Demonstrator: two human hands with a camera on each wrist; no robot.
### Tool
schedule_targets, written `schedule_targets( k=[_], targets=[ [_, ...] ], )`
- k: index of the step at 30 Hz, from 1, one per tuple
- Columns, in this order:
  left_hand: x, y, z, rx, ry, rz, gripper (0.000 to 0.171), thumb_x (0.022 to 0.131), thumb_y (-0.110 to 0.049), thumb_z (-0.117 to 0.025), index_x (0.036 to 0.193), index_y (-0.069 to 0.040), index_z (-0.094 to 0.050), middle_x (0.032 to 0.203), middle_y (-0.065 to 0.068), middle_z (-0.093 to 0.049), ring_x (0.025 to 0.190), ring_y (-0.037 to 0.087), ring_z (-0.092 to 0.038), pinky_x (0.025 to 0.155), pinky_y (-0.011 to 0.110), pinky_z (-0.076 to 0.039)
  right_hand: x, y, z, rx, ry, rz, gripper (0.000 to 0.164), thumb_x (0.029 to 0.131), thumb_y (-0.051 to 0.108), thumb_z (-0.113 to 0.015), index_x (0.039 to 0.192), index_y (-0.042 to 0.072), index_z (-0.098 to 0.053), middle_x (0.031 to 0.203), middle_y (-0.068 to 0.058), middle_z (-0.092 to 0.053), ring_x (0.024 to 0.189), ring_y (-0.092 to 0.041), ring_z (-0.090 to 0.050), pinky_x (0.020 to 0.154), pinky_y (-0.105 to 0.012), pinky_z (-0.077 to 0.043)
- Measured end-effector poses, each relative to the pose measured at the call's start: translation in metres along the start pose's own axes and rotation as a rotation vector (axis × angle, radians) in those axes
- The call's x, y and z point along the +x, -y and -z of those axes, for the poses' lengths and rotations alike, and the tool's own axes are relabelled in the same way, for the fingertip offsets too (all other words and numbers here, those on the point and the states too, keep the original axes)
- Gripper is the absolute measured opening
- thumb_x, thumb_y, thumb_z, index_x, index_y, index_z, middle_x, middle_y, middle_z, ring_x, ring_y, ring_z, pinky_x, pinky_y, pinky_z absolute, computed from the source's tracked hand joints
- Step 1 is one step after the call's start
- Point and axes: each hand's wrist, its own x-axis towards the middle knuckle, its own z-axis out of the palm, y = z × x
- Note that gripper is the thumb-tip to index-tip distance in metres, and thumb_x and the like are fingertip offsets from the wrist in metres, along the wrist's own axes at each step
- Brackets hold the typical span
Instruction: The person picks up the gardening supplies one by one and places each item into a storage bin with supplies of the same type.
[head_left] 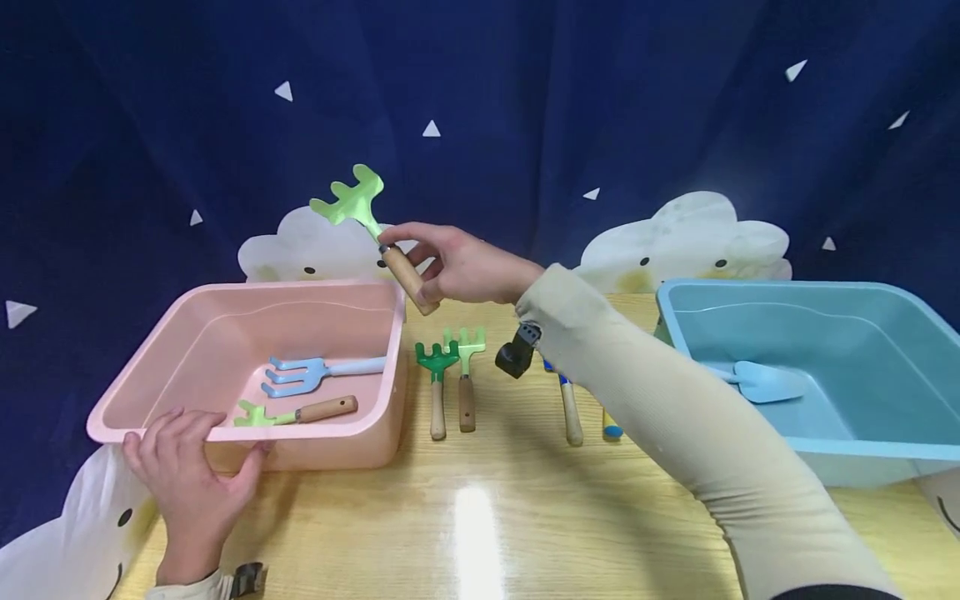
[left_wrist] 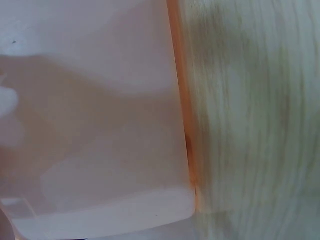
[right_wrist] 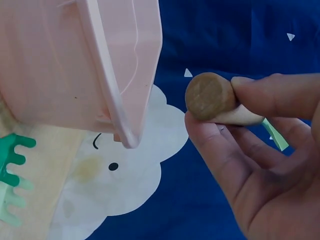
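Observation:
My right hand (head_left: 468,262) pinches the wooden handle of a light green hand rake (head_left: 356,204), holding it in the air by the right rear corner of the pink bin (head_left: 397,367). Its prongs point up and to the left; in the right wrist view the round handle end (right_wrist: 207,95) sits between thumb and fingers. With fingers over the front rim and thumb against the outer wall, my left hand (head_left: 191,467) grips the pink bin. Inside that bin lie a light blue fork (head_left: 303,375) and another light green rake (head_left: 258,414) with a wooden handle.
Right of the pink bin, a dark green rake (head_left: 437,358) and a light green rake (head_left: 467,358) lie on the table (head_left: 360,533). A blue-headed tool (head_left: 570,408) and a yellow handle (head_left: 611,427) lie partly under my sleeve's view. The blue bin (head_left: 885,367) holds a light blue trowel (head_left: 768,383).

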Motion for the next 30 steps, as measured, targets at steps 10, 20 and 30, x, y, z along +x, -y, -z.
schedule_targets(
  k=[10,20,30],
  targets=[
    [0.002,-0.005,-0.005,-0.02,-0.003,0.007,0.069,0.081,-0.061,-0.061,0.094,0.006,-0.06,0.097,0.026,-0.056,0.106,0.043,-0.043,0.111,0.062,-0.01,0.002,0.007,0.001,-0.023,0.038,-0.025,0.076,0.08,-0.013,-0.058,0.145,0.024,-0.045,0.132,-0.011,-0.058,0.1,-0.027,-0.068,0.081,-0.034,-0.059],
    [-0.002,0.0,-0.004,-0.008,-0.03,-0.015,0.068,0.081,-0.062,-0.061,0.094,0.005,-0.06,0.095,0.024,-0.057,0.107,0.042,-0.045,0.111,0.061,-0.012,0.007,0.015,-0.005,-0.021,0.099,-0.034,0.077,0.079,-0.016,-0.058,0.143,0.024,-0.047,0.128,-0.009,-0.06,0.099,-0.028,-0.068,0.08,-0.033,-0.06],
    [-0.001,0.003,-0.002,0.0,-0.058,-0.019,0.067,0.079,-0.062,-0.061,0.097,0.003,-0.06,0.093,0.023,-0.057,0.106,0.042,-0.046,0.11,0.06,-0.014,0.025,0.041,-0.015,-0.043,0.216,-0.046,0.076,0.079,-0.018,-0.057,0.142,0.024,-0.05,0.124,-0.011,-0.063,0.102,-0.023,-0.063,0.079,-0.034,-0.06]
  ],
)
